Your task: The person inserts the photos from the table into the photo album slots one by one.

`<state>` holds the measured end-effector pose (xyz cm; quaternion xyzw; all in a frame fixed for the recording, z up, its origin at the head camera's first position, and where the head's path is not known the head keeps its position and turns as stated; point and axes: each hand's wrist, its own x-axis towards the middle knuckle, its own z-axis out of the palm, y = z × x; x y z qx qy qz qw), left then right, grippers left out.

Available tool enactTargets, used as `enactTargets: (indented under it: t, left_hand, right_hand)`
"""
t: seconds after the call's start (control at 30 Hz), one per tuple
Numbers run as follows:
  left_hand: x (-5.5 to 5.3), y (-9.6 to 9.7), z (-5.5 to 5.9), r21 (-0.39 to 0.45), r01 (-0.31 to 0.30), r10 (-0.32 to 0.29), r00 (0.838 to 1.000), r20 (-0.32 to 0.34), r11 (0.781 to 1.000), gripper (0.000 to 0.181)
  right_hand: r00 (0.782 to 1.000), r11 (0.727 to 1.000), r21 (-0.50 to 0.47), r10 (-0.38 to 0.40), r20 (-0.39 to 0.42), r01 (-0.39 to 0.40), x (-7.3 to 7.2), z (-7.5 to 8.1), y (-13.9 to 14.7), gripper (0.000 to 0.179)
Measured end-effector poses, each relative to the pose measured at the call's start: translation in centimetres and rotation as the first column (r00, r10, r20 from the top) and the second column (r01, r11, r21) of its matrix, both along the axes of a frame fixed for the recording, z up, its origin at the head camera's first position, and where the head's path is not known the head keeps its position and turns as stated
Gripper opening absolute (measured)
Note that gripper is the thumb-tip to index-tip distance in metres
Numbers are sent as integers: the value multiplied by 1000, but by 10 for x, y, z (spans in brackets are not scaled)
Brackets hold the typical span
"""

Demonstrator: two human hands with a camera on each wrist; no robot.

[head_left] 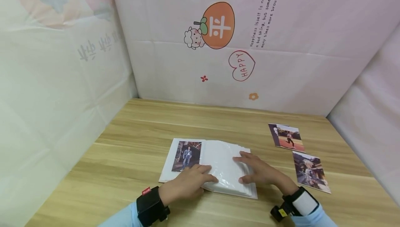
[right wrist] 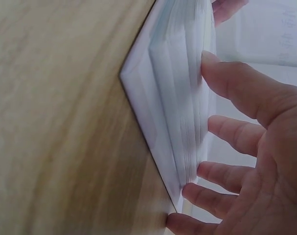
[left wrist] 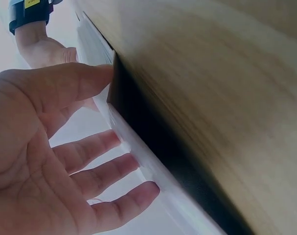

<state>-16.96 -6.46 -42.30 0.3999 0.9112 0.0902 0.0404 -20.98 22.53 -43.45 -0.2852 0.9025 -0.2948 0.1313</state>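
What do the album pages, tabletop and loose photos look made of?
Album pages: probably clear plastic sleeves over white, glossy; bright glare on a rippled surface.
Tabletop: wood or wood-look laminate, can't tell which; satin, with streaky grain.
Loose photos: likely photo paper or thin card; flat, crisp-edged, printed images. Finish unclear.

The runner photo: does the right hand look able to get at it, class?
Probably yes: the runner photo lies uncovered, and only wooden tabletop shows between it and the right hand, which touches the photo album.
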Motion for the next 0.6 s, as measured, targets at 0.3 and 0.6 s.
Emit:
enactTargets:
  t: [0.3,0.6]
  left_hand:
    - [0,3,2,-9,2,-2,1000,3,1000,53]
    - [0,5,7,-25,21,-21,1000,-11,999,47]
  right_hand:
    - [999,1000,-13,16,-29,-17,1,0,2,71]
    - [995,999,-34,-41,-89,38,-4,13,25,72]
